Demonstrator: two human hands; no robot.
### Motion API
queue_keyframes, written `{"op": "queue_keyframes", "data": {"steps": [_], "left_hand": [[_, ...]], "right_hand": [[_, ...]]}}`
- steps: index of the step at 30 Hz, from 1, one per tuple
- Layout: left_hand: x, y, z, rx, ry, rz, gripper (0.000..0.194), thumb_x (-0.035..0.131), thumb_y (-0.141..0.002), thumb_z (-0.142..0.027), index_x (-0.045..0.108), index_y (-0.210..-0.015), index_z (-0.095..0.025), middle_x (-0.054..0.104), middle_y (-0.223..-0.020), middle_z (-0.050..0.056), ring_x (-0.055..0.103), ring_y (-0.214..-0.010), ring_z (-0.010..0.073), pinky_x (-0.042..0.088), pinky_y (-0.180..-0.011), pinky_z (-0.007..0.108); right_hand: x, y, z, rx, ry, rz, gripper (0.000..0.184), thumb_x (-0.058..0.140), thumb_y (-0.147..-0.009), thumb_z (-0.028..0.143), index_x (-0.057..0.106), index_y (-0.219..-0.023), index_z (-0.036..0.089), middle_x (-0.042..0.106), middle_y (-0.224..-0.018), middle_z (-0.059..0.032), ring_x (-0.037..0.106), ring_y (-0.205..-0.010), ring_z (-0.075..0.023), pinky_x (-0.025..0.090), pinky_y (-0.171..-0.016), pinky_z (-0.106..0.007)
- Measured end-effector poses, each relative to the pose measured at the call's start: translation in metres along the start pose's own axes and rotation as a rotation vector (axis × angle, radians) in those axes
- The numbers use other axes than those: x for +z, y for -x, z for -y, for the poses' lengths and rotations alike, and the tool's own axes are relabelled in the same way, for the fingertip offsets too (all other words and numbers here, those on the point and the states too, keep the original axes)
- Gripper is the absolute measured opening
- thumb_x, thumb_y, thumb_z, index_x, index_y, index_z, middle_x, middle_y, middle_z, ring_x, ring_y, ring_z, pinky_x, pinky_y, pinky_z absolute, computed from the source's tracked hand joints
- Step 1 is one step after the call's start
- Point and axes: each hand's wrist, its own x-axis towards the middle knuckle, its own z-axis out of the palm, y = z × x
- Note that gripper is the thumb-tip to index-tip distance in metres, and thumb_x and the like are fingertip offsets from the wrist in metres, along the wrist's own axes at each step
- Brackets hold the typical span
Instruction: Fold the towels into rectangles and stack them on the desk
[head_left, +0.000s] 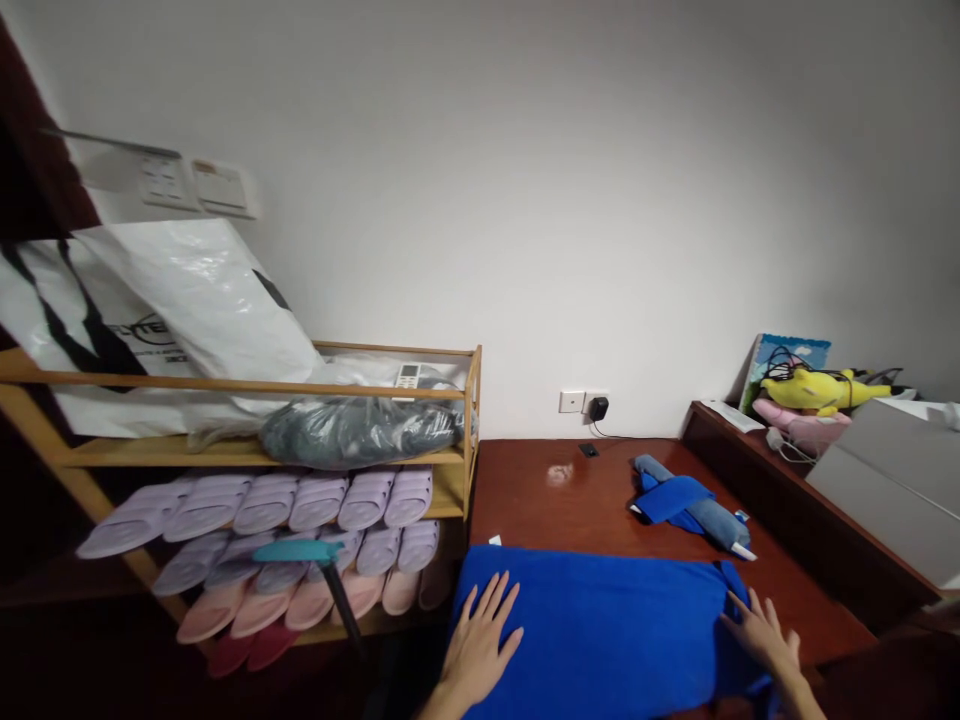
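A bright blue cloth (pixel 607 620) lies spread over the front of the reddish-brown wooden desk (pixel 525 490). My left hand (pixel 480 640) rests flat on its left part, fingers apart. At the cloth's right edge is my right hand (pixel 765 635), its fingers spread and touching or just above the fabric; exact contact is hard to tell. A small fold stands up beside the right fingertips. Behind the cloth, a grey-blue rolled cloth (pixel 720 522) with a blue band (pixel 671 497) around it lies on the desk. Nothing is gripped in either hand.
To the left stands a wooden shoe rack (pixel 420 455) with several rows of slippers (pixel 319 500), a white bag (pixel 195 290) and a remote control (pixel 407 376). A raised ledge (pixel 795 480) on the right carries a yellow plush toy (pixel 814 390) and a grey-white box (pixel 892 480). A black plug (pixel 598 407) sits in the wall.
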Motion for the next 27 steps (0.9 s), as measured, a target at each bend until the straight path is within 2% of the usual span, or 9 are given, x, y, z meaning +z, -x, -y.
{"op": "queue_keyframes", "data": {"steps": [4, 9, 13, 16, 18, 20, 23, 25, 27], "left_hand": [[0.0, 0.003, -0.005, -0.048, -0.023, -0.039, 0.055, 0.032, -0.093, -0.049, 0.011, -0.143, -0.038, 0.022, -0.152, -0.001, 0.025, -0.138, 0.0235, 0.019, -0.111, 0.047], [0.006, 0.004, -0.012, -0.22, -0.06, -0.059, 0.054, 0.033, -0.092, -0.047, 0.019, -0.143, -0.034, 0.017, -0.153, 0.003, 0.015, -0.14, 0.0278, 0.014, -0.11, 0.056], [0.005, 0.0, -0.011, -0.261, -0.014, 0.08, 0.053, 0.029, -0.092, -0.048, 0.017, -0.143, -0.036, 0.017, -0.153, 0.0, 0.014, -0.14, 0.026, 0.021, -0.107, 0.056], [0.003, -0.002, -0.01, -0.27, -0.003, 0.123, 0.054, 0.028, -0.092, -0.049, 0.014, -0.143, -0.037, 0.014, -0.153, -0.002, 0.012, -0.14, 0.0245, 0.023, -0.107, 0.054], [0.002, -0.003, -0.01, -0.271, -0.011, 0.129, 0.054, 0.028, -0.092, -0.049, 0.013, -0.143, -0.037, 0.014, -0.153, -0.001, 0.012, -0.14, 0.0246, 0.024, -0.107, 0.054], [0.002, -0.003, -0.011, -0.269, -0.026, 0.126, 0.055, 0.028, -0.092, -0.048, 0.011, -0.143, -0.037, 0.015, -0.153, -0.001, 0.012, -0.14, 0.0254, 0.025, -0.106, 0.055], [0.002, -0.004, -0.011, -0.265, -0.038, 0.133, 0.055, 0.028, -0.092, -0.049, 0.011, -0.143, -0.036, 0.016, -0.153, -0.001, 0.013, -0.14, 0.0261, 0.026, -0.105, 0.055], [0.001, -0.005, -0.012, -0.265, -0.034, 0.142, 0.056, 0.029, -0.092, -0.049, 0.011, -0.143, -0.036, 0.015, -0.153, 0.0, 0.013, -0.14, 0.0264, 0.026, -0.105, 0.056], [0.001, -0.006, -0.011, -0.269, -0.027, 0.152, 0.056, 0.029, -0.092, -0.048, 0.011, -0.143, -0.036, 0.014, -0.153, 0.0, 0.013, -0.14, 0.0264, 0.027, -0.104, 0.056]], "right_hand": [[0.024, 0.02, 0.027, -0.014, -0.004, -0.037, 0.069, 0.022, -0.08, 0.056, 0.038, -0.138, 0.023, 0.027, -0.151, -0.0111, 0.019, -0.14, -0.027, 0.024, -0.104, -0.055], [0.037, 0.03, 0.044, -0.027, -0.116, -0.033, 0.07, 0.014, -0.082, 0.058, 0.031, -0.141, 0.025, 0.029, -0.15, -0.0081, 0.022, -0.139, -0.0237, 0.024, -0.105, -0.052], [0.033, 0.005, 0.028, -0.024, -0.139, -0.021, 0.073, 0.014, -0.08, 0.062, 0.036, -0.139, 0.025, 0.032, -0.149, -0.0058, 0.023, -0.138, -0.0216, 0.024, -0.106, -0.051], [0.036, -0.02, 0.002, 0.013, -0.117, 0.01, 0.071, 0.017, -0.079, 0.061, 0.034, -0.14, 0.028, 0.029, -0.151, -0.0057, 0.022, -0.139, -0.0236, 0.023, -0.104, -0.056], [0.035, -0.035, -0.02, -0.047, -0.079, 0.09, 0.067, 0.024, -0.077, 0.059, 0.036, -0.138, 0.035, 0.028, -0.151, -0.0027, 0.02, -0.139, -0.0254, 0.022, -0.103, -0.06], [0.026, -0.048, -0.04, -0.076, -0.041, 0.189, 0.064, 0.032, -0.073, 0.058, 0.043, -0.133, 0.038, 0.031, -0.15, -0.0027, 0.022, -0.139, -0.0271, 0.021, -0.103, -0.06], [-0.005, -0.061, -0.049, 0.058, 0.015, 0.226, 0.061, 0.04, -0.069, 0.059, 0.058, -0.121, 0.033, 0.047, -0.138, -0.0135, 0.036, -0.13, -0.0356, 0.024, -0.098, -0.062], [-0.028, -0.066, -0.032, 0.122, 0.059, 0.142, 0.053, 0.042, -0.072, 0.054, 0.067, -0.107, 0.022, 0.059, -0.118, -0.0227, 0.047, -0.118, -0.0418, 0.027, -0.091, -0.064], [-0.044, -0.069, 0.003, 0.07, 0.077, 0.028, 0.047, 0.039, -0.078, 0.043, 0.068, -0.099, 0.013, 0.062, -0.105, -0.0254, 0.052, -0.11, -0.0411, 0.031, -0.089, -0.059]]}}
